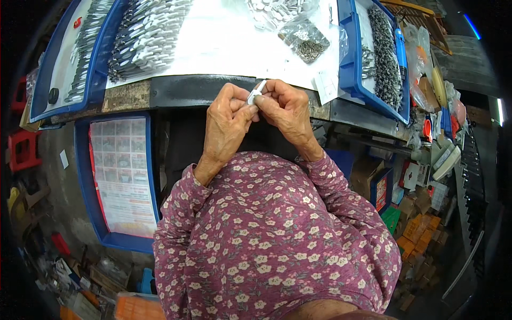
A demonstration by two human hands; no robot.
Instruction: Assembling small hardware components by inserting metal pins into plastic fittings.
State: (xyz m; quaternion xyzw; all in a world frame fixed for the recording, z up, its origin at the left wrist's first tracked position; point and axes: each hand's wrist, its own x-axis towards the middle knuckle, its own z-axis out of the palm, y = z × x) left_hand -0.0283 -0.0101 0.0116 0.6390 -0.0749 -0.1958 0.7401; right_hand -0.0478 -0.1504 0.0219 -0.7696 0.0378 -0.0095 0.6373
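Both my hands meet just over the near edge of the table, fingertips pinched together. Between them is a small white plastic piece point(257, 93) with a narrow stem pointing up. My left hand point(226, 120) grips its left side, and my right hand point(288, 112) holds it from the right with the thumb on top. The fingers hide part of it, so I cannot tell its exact kind. Beyond my hands, a clear bag of small metal parts point(309, 49) lies on the white sheet point(229, 42). A heap of white plastic pieces point(277, 12) is behind it.
Rows of white and dark pieces point(149, 40) lie at the back left beside a blue tray point(98, 69). Another blue tray point(352, 64) with black bristly parts point(383, 58) stands at right. A blue crate point(152, 181) is below left; orange boxes point(418, 234) sit low at right.
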